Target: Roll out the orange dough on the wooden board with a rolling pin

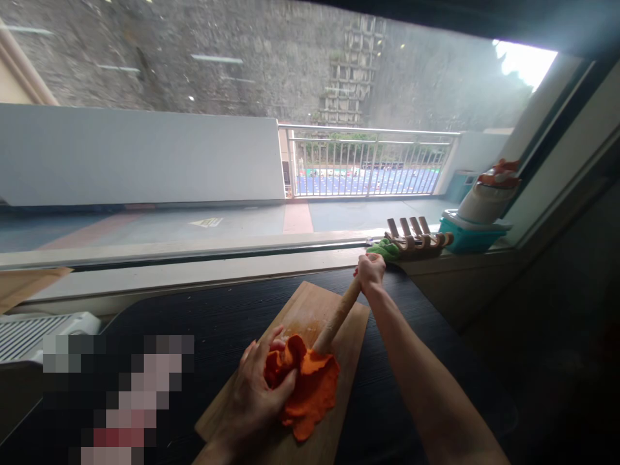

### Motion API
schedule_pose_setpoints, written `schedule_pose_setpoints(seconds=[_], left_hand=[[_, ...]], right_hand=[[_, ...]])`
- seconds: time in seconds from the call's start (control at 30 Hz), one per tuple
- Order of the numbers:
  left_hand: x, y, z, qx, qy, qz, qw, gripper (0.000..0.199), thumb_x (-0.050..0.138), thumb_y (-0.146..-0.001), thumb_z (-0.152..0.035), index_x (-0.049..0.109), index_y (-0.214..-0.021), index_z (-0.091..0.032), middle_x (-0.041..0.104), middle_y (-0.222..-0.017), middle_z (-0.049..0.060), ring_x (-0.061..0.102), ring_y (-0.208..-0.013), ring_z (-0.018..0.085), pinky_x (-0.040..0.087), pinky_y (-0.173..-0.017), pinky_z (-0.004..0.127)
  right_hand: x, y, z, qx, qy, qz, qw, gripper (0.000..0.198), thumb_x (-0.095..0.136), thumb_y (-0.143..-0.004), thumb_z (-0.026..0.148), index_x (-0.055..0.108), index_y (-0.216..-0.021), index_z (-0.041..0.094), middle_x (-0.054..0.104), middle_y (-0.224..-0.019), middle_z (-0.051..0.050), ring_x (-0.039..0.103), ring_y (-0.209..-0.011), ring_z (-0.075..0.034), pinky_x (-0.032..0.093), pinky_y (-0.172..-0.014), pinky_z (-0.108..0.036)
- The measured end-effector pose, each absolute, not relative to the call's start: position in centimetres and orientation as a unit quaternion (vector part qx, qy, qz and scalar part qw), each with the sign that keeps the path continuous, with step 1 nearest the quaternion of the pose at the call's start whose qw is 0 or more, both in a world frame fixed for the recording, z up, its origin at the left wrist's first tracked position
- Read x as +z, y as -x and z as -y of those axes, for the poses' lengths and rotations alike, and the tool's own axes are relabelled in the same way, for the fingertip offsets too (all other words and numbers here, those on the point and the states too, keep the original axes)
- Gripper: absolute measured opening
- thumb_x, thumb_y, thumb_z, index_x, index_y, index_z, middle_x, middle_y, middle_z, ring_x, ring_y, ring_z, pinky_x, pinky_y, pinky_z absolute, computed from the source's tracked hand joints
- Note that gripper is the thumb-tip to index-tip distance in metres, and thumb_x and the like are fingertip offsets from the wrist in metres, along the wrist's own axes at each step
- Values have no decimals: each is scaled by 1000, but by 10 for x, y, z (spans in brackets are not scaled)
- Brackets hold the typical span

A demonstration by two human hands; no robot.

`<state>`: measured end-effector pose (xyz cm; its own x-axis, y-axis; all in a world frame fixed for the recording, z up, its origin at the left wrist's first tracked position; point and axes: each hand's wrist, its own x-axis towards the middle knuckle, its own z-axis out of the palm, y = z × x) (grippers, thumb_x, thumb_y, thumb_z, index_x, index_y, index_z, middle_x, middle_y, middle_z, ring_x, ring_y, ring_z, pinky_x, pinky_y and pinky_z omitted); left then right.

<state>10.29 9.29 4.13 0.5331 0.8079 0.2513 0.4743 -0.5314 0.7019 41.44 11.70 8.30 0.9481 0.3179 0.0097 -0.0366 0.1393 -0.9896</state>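
Note:
A flattened sheet of orange dough (314, 391) lies on a wooden board (310, 300), its far side folded up in ruffles. My left hand (261, 381) is curled around the left part of the dough, with thumb and fingers gripping the raised folds. My right hand (371, 270) is wrapped around the far end of a wooden rolling pin (341, 311). The pin slants down to the left, and its near end meets the dough's far edge, partly hidden by it. Orange smears mark the board beside the pin.
The board rests on a dark table (203, 316) below a window. On the sill at right are a green cloth (383, 249), a wooden rack (416, 242) and a teal box (469, 234) with a jar (489, 197) on top. A white slatted appliance (43, 336) stands at left.

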Motion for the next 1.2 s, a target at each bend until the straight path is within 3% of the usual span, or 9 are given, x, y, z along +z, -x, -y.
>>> schedule_pose_setpoints(seconds=[0.3,0.4,0.47,0.53,0.67,0.77,0.87,1.03,1.2], left_hand=[[55,-103,-95,246,-857,-372,256,69,59,-72,-33,38,-138,-25,63,-115,6,61,-107,24,43,-100,46],[77,-108,-95,193,-911,-297,213,72,63,-66,-28,43,-136,-27,56,-131,7,50,-123,27,31,-109,49],[93,-117,-95,135,-948,-222,185,64,63,-64,-24,53,-127,-32,56,-132,4,46,-126,27,16,-114,53],[106,-129,-96,84,-966,-172,176,48,61,-65,-20,65,-111,-34,63,-118,2,54,-116,26,12,-114,54],[119,-155,-116,20,-970,-156,183,13,57,-68,-21,70,-67,-26,68,-83,0,61,-86,21,33,-102,44],[119,-169,-140,-43,-950,-178,254,12,58,-67,-26,67,-62,-21,65,-70,-1,58,-69,15,45,-74,27],[117,-176,-155,-121,-892,-224,374,20,57,-68,-35,66,-70,-17,58,-59,-3,52,-57,12,40,-54,22],[119,-178,-152,-152,-887,-214,381,22,61,-66,-37,65,-74,-17,60,-64,-3,53,-59,12,38,-51,20],[117,-177,-148,-176,-923,-183,287,25,63,-61,-27,68,-84,-19,65,-72,-3,57,-67,14,39,-53,19]], right_hand=[[78,-416,-107,114,646,80,750,19,52,-68,18,41,-81,23,45,-50,11,48,-36,-10,42,-34,-20],[79,-418,-83,102,652,86,747,18,52,-69,21,42,-82,23,46,-53,10,51,-40,-10,44,-38,-20],[84,-427,-53,91,663,108,735,17,56,-68,25,45,-82,23,47,-53,10,51,-41,-10,42,-38,-19],[90,-436,-13,106,682,148,708,19,63,-65,31,52,-76,22,48,-49,9,45,-37,-10,36,-33,-19],[90,-439,70,249,717,294,581,25,68,-64,44,62,-65,20,48,-40,4,41,-33,-10,29,-32,-21],[81,-424,113,370,736,377,423,30,64,-69,48,71,-82,22,57,-51,0,47,-39,-12,32,-37,-22],[71,-400,132,412,723,422,359,37,66,-70,44,70,-103,27,66,-70,-2,57,-50,-15,41,-45,-25],[59,-364,136,316,725,458,405,47,55,-80,45,59,-126,34,68,-110,-4,64,-98,-25,48,-83,-33],[37,-339,144,325,701,519,364,54,48,-86,42,44,-139,33,69,-109,-5,65,-95,-25,49,-83,-35]])
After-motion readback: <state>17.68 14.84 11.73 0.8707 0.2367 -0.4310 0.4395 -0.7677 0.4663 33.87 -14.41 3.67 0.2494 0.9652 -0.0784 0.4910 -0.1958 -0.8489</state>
